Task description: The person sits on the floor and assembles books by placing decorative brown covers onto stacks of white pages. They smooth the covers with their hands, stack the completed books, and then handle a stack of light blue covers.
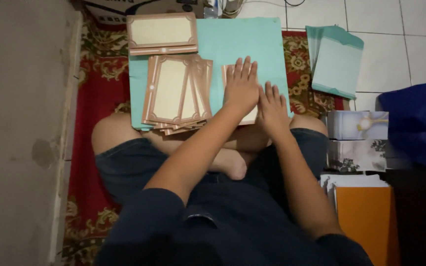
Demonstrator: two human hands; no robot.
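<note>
I sit cross-legged with a teal board (252, 42) resting over my knees. My left hand (241, 88) lies flat, fingers spread, pressing on a cream card with a brown border (249, 118) that it mostly hides. My right hand (273, 106) rests flat beside it, fingers apart, touching the same card's right edge. A fanned pile of similar bordered cards (176, 93) lies to the left on the board. Another stack of such cards (162, 33) sits at the board's far left corner.
A red patterned rug (94, 88) lies under me beside a grey wall (20, 123). Pale teal envelopes (336, 61) lie on white tiles at right. Printed card stacks (358, 140), an orange box (366, 216) and a blue bag (417, 123) stand close on my right.
</note>
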